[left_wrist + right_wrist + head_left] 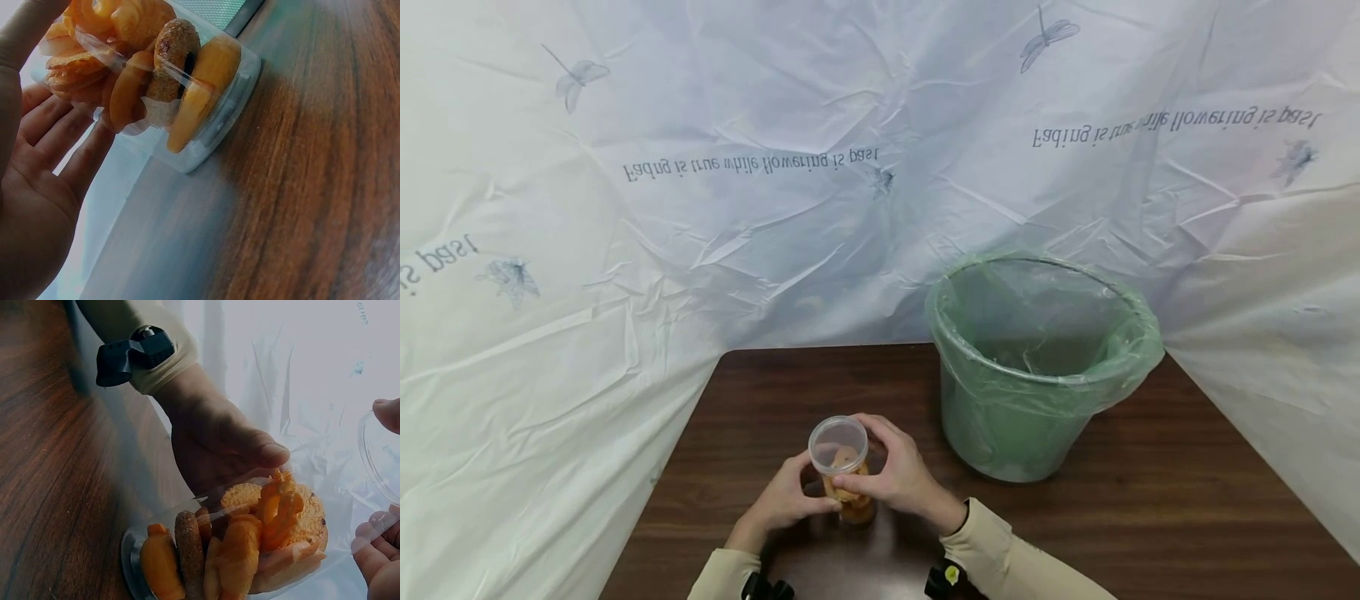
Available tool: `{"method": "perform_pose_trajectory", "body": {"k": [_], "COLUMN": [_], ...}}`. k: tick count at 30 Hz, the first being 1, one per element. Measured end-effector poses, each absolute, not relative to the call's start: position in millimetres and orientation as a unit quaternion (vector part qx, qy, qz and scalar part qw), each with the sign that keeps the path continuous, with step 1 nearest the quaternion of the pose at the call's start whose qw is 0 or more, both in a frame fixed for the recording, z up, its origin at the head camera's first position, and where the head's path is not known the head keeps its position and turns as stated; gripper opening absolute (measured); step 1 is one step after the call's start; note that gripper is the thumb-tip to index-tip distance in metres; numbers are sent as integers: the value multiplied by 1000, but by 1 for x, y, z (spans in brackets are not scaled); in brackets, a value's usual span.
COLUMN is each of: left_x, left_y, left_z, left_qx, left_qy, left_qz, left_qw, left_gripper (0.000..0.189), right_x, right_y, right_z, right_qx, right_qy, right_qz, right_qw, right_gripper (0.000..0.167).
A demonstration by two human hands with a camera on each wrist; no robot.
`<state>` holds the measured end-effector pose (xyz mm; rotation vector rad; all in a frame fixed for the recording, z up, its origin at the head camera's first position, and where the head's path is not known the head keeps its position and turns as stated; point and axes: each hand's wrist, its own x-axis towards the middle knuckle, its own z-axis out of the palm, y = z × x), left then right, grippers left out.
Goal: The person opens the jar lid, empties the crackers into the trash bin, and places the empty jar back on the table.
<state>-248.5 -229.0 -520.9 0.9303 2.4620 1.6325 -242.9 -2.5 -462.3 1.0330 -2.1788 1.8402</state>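
Note:
A clear plastic jar of baked snacks is upright between both hands, low over the table. My left hand grips the jar's side, thumb toward me and fingers behind. My right hand holds the jar's upper end, its thumb on the near side and fingers curled round the far rim. The transparent round lid is at the top. Ring-shaped and rounded golden cookies and a browner speckled one show through the wall. In the right wrist view only parts of the right hand's fingers appear.
A green mesh bin lined with a translucent green bag stands right of the hands, farther back. Beneath is a dark wooden table. White printed sheeting hangs behind and at both sides. Black wrist cameras sit on the sleeves.

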Motion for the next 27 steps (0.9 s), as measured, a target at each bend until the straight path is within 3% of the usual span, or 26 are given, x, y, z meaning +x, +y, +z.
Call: {"method": "perform_pose_trajectory", "body": {"k": [20,27], "left_x": [-248,-248], "left_y": [-228,-229], "left_z": [-521,-521], "left_qx": [304,296], "left_qy": [784,783], "left_qz": [540,547], "left_qw": [23,33], "left_gripper": [60,62], "right_x": [-252,-250], "right_y": [3,6], "right_z": [-460,-442], "right_qx": [362,409], "right_qy": [-691,-657], "right_qz": [626,633], "right_qw": [-3,-22], "right_gripper": [66,62]}}
